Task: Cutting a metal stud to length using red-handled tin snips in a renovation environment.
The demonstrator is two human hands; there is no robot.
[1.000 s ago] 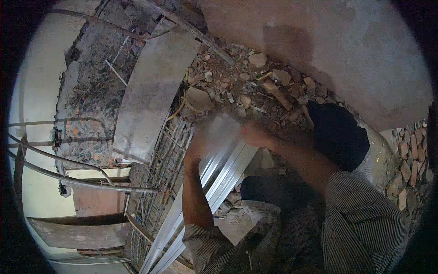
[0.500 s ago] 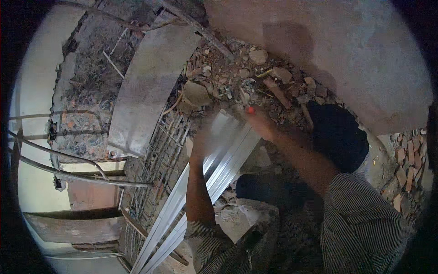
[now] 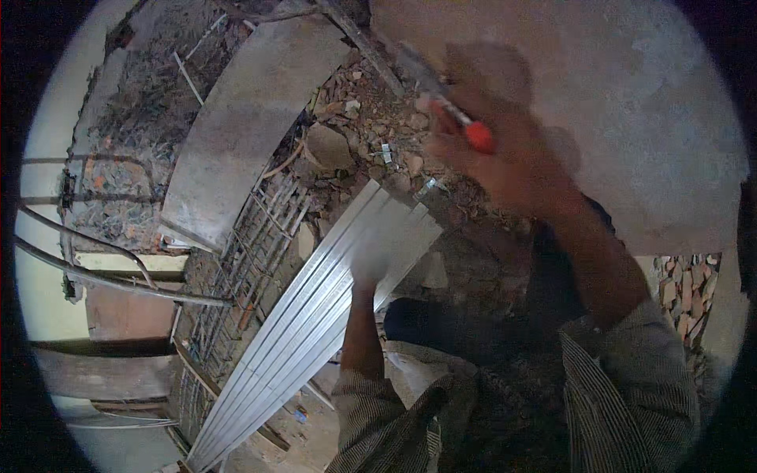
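Observation:
My right hand [image 3: 509, 173], raised at upper right and smeared by motion, grips a metal tool with a red handle [image 3: 479, 135]; its blurred shank points up and leftward. My left hand [image 3: 364, 264] rests on or just over a bundle of long silver metal channels [image 3: 280, 355] lying diagonally from the lower left to the middle. Motion blur hides how its fingers are bent. My dark-clothed legs [image 3: 422, 319] are below and right of the bundle.
Broken rubble and bricks [image 3: 327, 146] fill the top middle. Left of them lie a grey panel [image 3: 229, 134], steel rebar cages [image 3: 268, 229] and bent pipes [image 3: 126, 284]. A plastered wall [image 3: 654, 142] rises at upper right, with stacked brick pieces [image 3: 690, 292] below it.
My right hand has swung up and right, away from the channels, with the red-handled tool now clearly visible. My left hand stays by the channels, appearing slightly lower and further right.

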